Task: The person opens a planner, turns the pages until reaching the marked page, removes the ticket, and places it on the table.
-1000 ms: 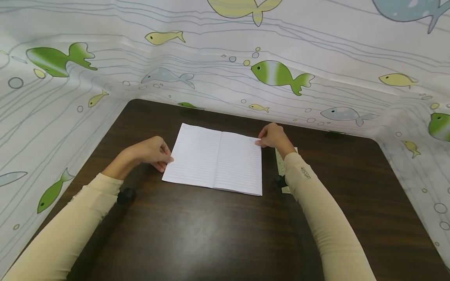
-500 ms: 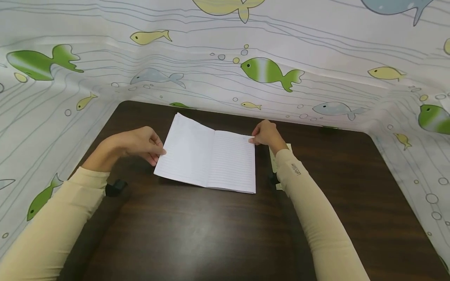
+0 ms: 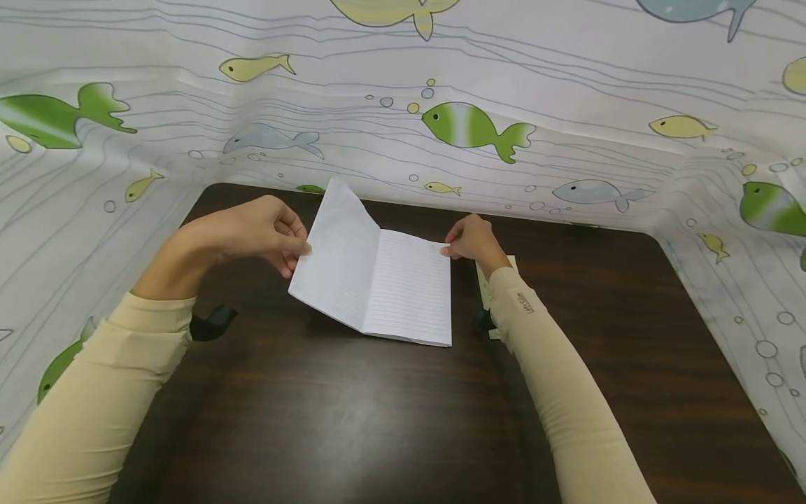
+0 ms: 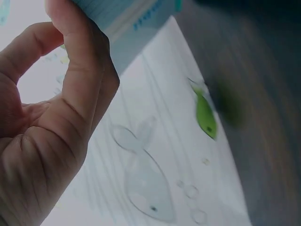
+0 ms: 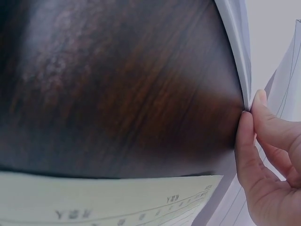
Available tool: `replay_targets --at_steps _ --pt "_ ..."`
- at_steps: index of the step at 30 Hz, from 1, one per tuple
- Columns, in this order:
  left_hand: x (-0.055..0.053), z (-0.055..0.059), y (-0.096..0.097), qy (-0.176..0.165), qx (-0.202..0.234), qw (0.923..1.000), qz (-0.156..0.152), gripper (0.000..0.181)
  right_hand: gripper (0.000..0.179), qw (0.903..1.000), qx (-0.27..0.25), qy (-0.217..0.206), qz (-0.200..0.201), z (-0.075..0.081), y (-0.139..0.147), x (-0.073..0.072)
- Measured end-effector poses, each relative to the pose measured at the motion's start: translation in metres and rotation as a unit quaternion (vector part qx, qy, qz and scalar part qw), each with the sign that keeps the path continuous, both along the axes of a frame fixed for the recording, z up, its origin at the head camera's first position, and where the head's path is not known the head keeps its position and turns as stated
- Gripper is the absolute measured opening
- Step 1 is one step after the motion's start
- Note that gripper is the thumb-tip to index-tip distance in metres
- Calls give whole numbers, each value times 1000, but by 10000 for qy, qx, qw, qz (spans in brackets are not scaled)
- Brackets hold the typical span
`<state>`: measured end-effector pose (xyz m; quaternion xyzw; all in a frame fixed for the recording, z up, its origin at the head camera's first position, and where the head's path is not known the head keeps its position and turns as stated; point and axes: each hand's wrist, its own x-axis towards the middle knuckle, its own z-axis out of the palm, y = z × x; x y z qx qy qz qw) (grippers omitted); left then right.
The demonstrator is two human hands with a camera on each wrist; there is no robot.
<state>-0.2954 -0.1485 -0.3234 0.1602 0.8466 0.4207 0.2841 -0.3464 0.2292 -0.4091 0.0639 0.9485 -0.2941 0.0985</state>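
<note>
An open lined notebook lies near the back of the dark table, its left half raised at a slant and its right half low over the tabletop. My left hand pinches the outer edge of the raised half between thumb and fingers. In the left wrist view, a blue cover with lettering shows beyond the fingers of that hand. At the upper right corner, my right hand pinches the other half. The right wrist view shows its thumb and fingertips on the notebook's edge.
A pale strip with printed markings lies right of the notebook, partly under the right sleeve. Fish-patterned white sheeting rises behind and beside the table. A black wrist mount hangs under the left forearm.
The notebook's left half has tilted up from nearly flat, its top corner rising, with the left hand lifting it. The right hand keeps its pinch on the right corner. The head view has shifted slightly.
</note>
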Motion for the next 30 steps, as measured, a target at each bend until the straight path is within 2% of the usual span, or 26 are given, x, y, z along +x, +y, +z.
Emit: replay_targets --at_steps 7,12,21,24,30 --pt "10 18 40 286 7 9990 -335 10 21 10000 66 45 55 1 -2 -1" --pt "13 19 73 460 -28 9970 -629 7 22 9999 139 -45 89 5 -2 -1" --pt "13 9 136 575 -326 9932 -959 13 24 9997 88 -227 -26 9 0 -2" --pt "12 2 153 426 -273 9932 -1053 15 22 9997 90 -241 9 10 2 -4" --pt "8 -22 185 -71 -114 9934 -1137 25 18 9997 -58 -252 11 8 5 -5"
